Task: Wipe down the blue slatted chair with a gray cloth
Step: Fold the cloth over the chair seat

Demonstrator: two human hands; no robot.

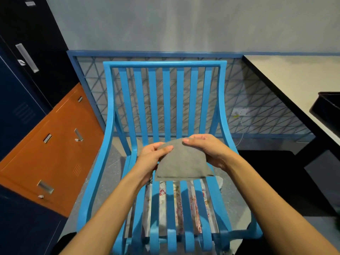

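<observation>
Standing over the blue slatted chair [164,100], I hold the gray cloth [183,161] between both hands above the seat, clear of the slats, ready for the wipe-down. My left hand [153,159] pinches the cloth's left edge with thumb on top and fingers curled beneath, while my right hand [206,150] grips the upper right corner, fingers folded over the fabric. Held this way, the cloth hangs doubled into a compact pad with its seamed lower edge dangling toward the seat; I judge I am shaping it into a pad so it presents a flat face to the slats. The chair faces me, its back slats rising toward a wire mesh panel [257,100] along the gray wall; I judge no stroke has begun, since the cloth touches none of it. Under the seat slats lies printed paper or plastic sheeting [176,208] with red lettering, apparently laid to catch what falls through. To my left stand orange lockers [55,144] and dark blue ones; to my right, a pale countertop [294,76] carries a black tray [327,109] at its near edge.
</observation>
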